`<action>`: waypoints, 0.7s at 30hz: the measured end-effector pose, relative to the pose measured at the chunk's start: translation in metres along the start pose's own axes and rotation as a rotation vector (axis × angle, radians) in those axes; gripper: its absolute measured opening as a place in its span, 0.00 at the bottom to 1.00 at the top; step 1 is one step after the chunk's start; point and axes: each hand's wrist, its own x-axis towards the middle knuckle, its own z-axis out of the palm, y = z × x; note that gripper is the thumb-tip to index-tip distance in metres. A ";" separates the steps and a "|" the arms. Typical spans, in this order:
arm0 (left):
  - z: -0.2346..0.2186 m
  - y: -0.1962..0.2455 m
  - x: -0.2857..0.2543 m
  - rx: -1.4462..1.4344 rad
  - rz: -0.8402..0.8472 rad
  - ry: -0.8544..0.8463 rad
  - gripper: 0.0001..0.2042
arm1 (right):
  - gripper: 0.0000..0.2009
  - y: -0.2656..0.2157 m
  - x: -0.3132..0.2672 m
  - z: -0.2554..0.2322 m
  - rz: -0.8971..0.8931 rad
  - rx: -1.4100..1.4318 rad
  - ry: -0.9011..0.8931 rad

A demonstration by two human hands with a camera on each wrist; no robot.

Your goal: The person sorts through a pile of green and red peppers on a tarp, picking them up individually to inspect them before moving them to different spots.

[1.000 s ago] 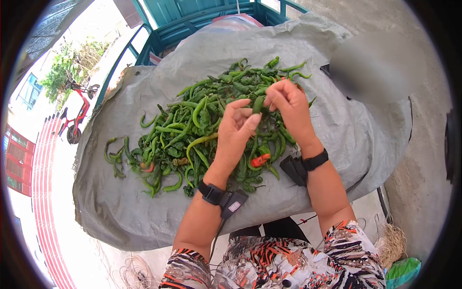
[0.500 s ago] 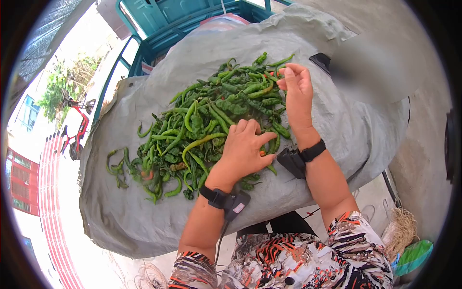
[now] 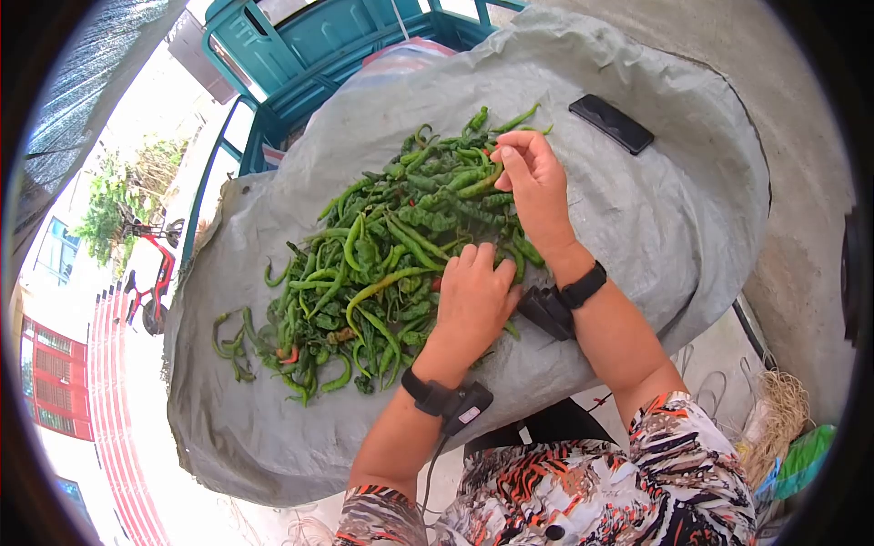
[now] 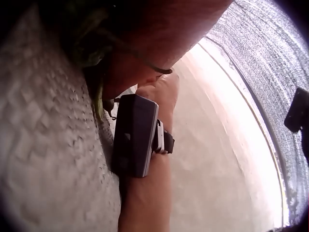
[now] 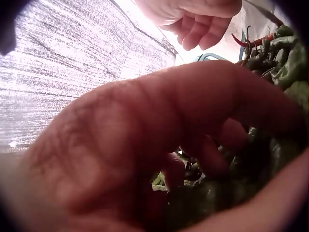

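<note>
A heap of green chili peppers point(image 3: 364, 264), with a few red ones, lies on a grey tarp point(image 3: 264, 446). My left hand point(image 3: 476, 296) is down at the near side of the heap, fingers bent round a chili pepper mostly hidden under them. In the left wrist view a dark green pepper point(image 4: 89, 46) sits against the left hand point(image 4: 169, 21), its stem lying across the fingers. At the far right edge of the heap is my right hand point(image 3: 537, 187), thumb and index finger bent close together. I cannot tell whether the right hand point(image 5: 145, 125) pinches a pepper.
A black phone point(image 3: 612, 123) lies on the tarp at the far right. Behind the heap stands a teal cart frame point(image 3: 319, 50) with a striped bag point(image 3: 410, 53). A few peppers point(image 3: 232, 346) lie apart at the left. Dry fibre point(image 3: 778, 423) lies beyond the near right edge.
One second ago both hands were close together over the heap, the left holding a green pepper. The left hand has since dropped to the heap's near side; the right stays at the far right.
</note>
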 end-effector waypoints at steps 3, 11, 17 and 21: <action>0.009 -0.003 -0.002 -0.041 -0.059 0.107 0.11 | 0.08 -0.001 0.001 -0.001 0.004 -0.005 0.005; 0.007 -0.009 -0.001 -0.474 -0.469 0.322 0.08 | 0.08 -0.003 0.001 -0.001 0.016 -0.036 -0.050; -0.002 -0.014 0.000 -1.003 -0.565 0.435 0.06 | 0.15 -0.011 -0.006 0.003 0.049 -0.150 -0.366; -0.004 -0.015 0.001 -1.138 -0.540 0.512 0.08 | 0.15 -0.010 -0.010 0.005 -0.039 -0.224 -0.599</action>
